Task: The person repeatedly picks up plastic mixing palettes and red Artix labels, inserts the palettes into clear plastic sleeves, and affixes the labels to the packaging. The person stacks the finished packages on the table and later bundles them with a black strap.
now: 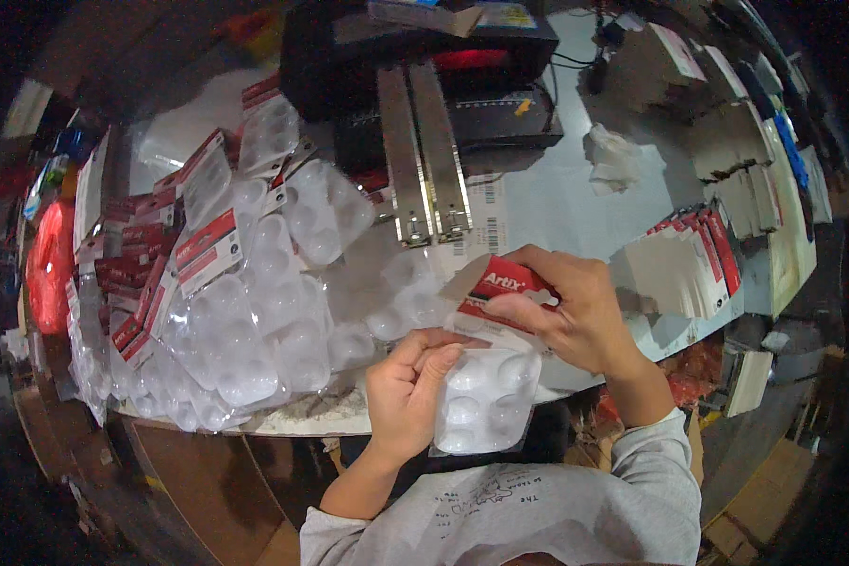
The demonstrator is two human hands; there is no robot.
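Note:
A white plastic paint palette [486, 415] with round wells, in a clear bag, hangs in front of me at the table's near edge. My left hand [401, 401] is closed on the upper left side of the bag, thumb and fingers pinching it. Above it, my right hand [580, 316] grips a folded red and white header card [519, 281] between thumb and fingers. The card's lower edge sits at the top of the bag; whether the bag's top is inside the fold I cannot tell.
Bagged palettes [231, 344] with red header cards are heaped on the left. At the back stands a black machine [321, 66] with two metal rails [396, 156] pointing toward me. Fanned header cards [674, 269], crumpled clear plastic [618, 158] and card stacks [731, 141] lie right.

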